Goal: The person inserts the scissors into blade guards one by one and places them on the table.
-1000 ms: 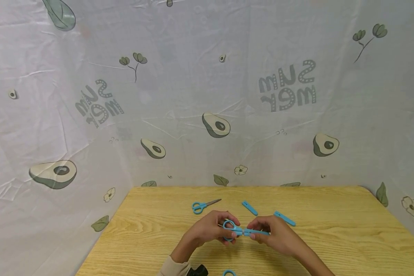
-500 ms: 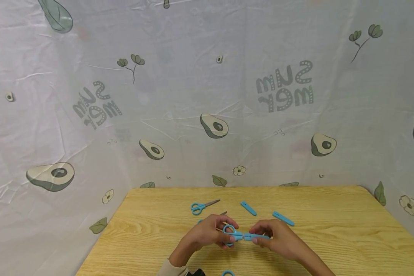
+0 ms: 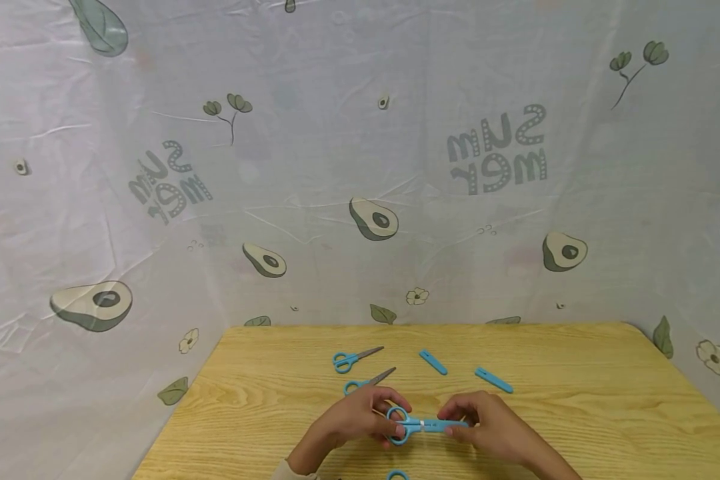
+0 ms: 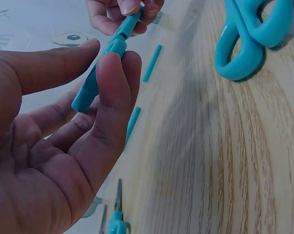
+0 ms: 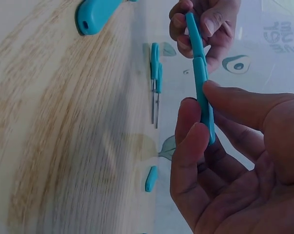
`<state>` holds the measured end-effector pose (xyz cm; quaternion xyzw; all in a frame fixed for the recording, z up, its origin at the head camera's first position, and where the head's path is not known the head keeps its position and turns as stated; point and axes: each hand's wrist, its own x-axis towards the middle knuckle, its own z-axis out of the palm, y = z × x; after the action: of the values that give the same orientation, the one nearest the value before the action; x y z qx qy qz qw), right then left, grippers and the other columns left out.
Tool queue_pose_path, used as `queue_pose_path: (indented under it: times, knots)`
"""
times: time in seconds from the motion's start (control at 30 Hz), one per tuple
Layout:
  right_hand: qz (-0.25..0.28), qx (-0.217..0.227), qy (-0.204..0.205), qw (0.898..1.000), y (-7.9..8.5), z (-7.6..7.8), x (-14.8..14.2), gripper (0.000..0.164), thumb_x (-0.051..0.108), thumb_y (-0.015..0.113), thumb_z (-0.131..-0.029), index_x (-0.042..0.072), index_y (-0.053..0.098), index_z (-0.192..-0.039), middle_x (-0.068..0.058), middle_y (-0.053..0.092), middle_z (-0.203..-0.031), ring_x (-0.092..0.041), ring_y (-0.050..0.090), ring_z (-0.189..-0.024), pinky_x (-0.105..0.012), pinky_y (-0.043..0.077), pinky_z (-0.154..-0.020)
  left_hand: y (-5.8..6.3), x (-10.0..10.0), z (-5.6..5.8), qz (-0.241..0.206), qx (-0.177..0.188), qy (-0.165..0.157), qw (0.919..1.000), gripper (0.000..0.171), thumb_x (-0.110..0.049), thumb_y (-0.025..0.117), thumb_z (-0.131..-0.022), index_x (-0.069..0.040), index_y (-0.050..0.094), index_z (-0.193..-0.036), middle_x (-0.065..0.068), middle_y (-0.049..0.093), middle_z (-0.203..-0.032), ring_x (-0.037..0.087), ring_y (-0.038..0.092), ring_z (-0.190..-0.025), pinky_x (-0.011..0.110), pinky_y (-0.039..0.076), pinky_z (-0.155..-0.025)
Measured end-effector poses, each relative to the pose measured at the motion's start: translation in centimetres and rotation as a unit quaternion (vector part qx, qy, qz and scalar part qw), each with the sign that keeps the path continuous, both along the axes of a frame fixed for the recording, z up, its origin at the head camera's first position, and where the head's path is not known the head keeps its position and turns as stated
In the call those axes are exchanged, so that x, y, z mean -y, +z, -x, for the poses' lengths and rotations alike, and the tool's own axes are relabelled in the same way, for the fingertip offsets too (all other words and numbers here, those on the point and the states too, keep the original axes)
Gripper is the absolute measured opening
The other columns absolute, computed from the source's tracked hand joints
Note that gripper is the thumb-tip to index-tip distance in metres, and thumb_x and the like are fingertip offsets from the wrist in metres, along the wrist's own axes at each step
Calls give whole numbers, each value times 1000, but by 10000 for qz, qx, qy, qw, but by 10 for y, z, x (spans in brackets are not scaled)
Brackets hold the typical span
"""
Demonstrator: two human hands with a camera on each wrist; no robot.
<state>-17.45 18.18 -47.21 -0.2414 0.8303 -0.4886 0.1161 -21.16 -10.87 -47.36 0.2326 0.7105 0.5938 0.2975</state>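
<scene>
My left hand [image 3: 360, 421] grips the blue handle loops of a pair of scissors [image 3: 399, 430], thumb laid over a loop. From the other side my right hand [image 3: 489, 427] pinches a blue blade cover [image 3: 437, 425] between thumb and fingers. The cover encloses most of the blades; a short strip of metal shows between it and the handle. Seen edge-on in the right wrist view, cover [image 5: 202, 90] and handle [image 5: 195, 39] lie nearly in line. In the left wrist view, the thumb and fingertips hold the handle [image 4: 90, 87] above the table.
Two bare-bladed scissors, a farther pair [image 3: 345, 361] and a nearer pair [image 3: 379, 379], lie beyond my left hand on the wooden table [image 3: 252, 400]. Two loose blade covers, one left [image 3: 433, 362] and one right [image 3: 494, 380], lie behind. Another scissors handle [image 4: 242, 48] is close to me.
Both hands have come lower and nearer to me with the scissors and cover, which now lie flatter to the view. The nearer bare-bladed pair has come out from behind my left hand.
</scene>
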Motion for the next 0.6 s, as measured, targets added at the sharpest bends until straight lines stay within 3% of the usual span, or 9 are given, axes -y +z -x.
queue_pose_path:
  times: [0.6]
  knots:
    - [-49, 402, 118, 9991, -6, -8, -1, 11, 5, 77, -97, 6, 78, -108, -6, 75, -98, -10, 65, -73, -24, 53, -58, -6, 5, -5, 288, 4, 48, 9996, 26, 1, 75, -97, 2, 73, -123, 2, 78, -88, 9, 71, -68, 21, 60, -58]
